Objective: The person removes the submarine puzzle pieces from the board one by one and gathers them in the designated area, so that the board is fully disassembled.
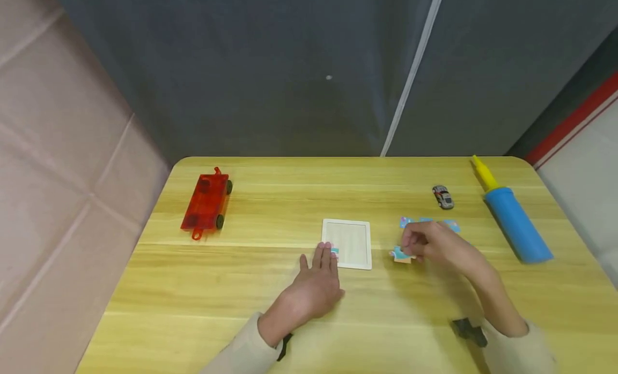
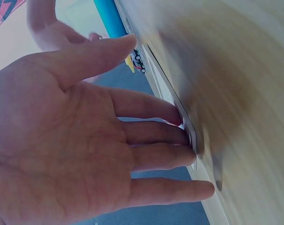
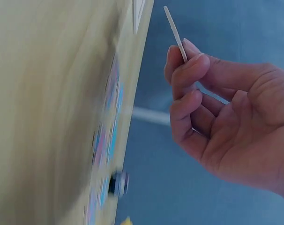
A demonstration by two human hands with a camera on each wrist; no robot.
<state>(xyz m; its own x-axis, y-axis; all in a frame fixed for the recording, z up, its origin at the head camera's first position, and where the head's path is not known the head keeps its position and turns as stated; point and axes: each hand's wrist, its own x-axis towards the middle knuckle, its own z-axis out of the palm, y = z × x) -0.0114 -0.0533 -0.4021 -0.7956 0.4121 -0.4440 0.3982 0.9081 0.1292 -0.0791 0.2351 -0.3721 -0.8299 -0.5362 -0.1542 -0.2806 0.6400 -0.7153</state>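
Note:
A white puzzle tray [image 1: 347,220] lies flat on the table. My left hand [image 1: 315,284] reaches over its lower left corner with fingers straight, fingertips on a small pink-and-blue puzzle piece [image 1: 335,251] there. In the left wrist view that left hand [image 2: 100,145] shows its palm, fingertips at the tray's edge. To the right of the tray, my right hand [image 1: 441,247] pinches a light-blue puzzle piece [image 1: 399,254] between thumb and fingers. Seen edge-on in the right wrist view, this puzzle piece [image 3: 174,29] is held up off the table by the right hand [image 3: 240,108].
Several more puzzle pieces [image 1: 453,225] lie just beyond the right hand. A small silver toy car [image 1: 443,197] stands behind them, and a blue pump with a yellow nozzle [image 1: 519,226] lies at the right. At the left is a translucent red toy wagon [image 1: 206,202].

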